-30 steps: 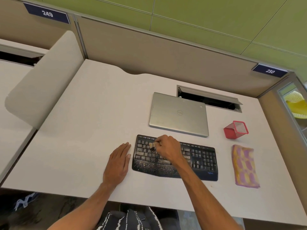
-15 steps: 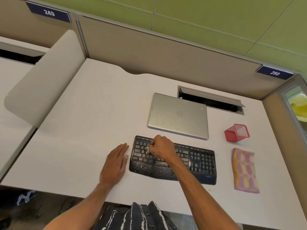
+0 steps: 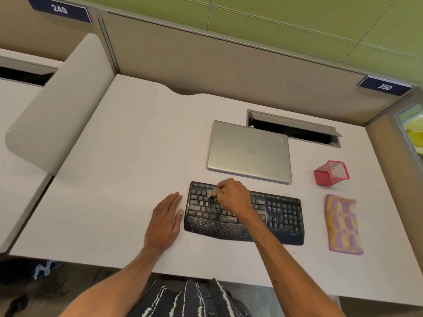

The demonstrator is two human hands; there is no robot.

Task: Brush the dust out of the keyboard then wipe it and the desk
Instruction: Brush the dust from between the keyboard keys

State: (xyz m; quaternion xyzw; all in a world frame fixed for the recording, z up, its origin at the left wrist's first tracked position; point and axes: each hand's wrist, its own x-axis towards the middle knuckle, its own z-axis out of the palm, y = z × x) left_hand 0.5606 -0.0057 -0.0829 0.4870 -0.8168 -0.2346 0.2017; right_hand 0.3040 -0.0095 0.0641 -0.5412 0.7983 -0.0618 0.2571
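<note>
Right hand (image 3: 233,197), curled round the small brush (image 3: 211,193), has flicked back to the keyboard (image 3: 283,216)'s far-left keys, left hand (image 3: 166,223) stays flat on the bench (image 3: 128,179); near edge dusty, brushing likely unfinished.

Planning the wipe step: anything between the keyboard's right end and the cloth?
Nothing. In the head view, only a bare strip of desk separates the keyboard from the cloth.
</note>
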